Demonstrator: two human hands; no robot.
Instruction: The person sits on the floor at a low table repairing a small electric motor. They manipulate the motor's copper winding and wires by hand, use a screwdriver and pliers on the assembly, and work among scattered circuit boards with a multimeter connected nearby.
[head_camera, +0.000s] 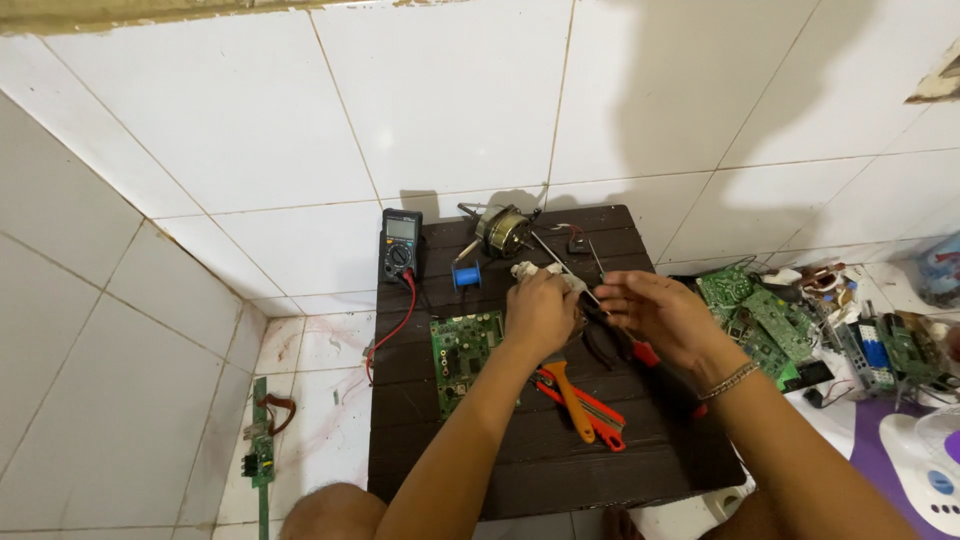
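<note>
Nearest me, just below my hands, the orange-and-red-handled pliers and cutters lie crossed on the dark wooden slatted bench, untouched. To the left of my left hand sits a green printed circuit board, flat on the slats.

My left hand is curled shut around a small white plastic connector piece that pokes out beyond my knuckles. My right hand sits just beside it, fingers loosely curled, pinching a thin metal rod with a dark grip; the exact grip of the fingertips I cannot tell. The rod's long axis runs diagonally, from my right hand up and leftward, passing close over the white piece and pointing away from me. Both hands nearly touch, the left slightly nearer the white piece.

Beyond the hands stands a small blue spool of wire, and farther up a round metal fan motor with copper windings. Far left of that, a black digital multimeter leans by the white tiled wall, its red lead trailing toward me.
</note>
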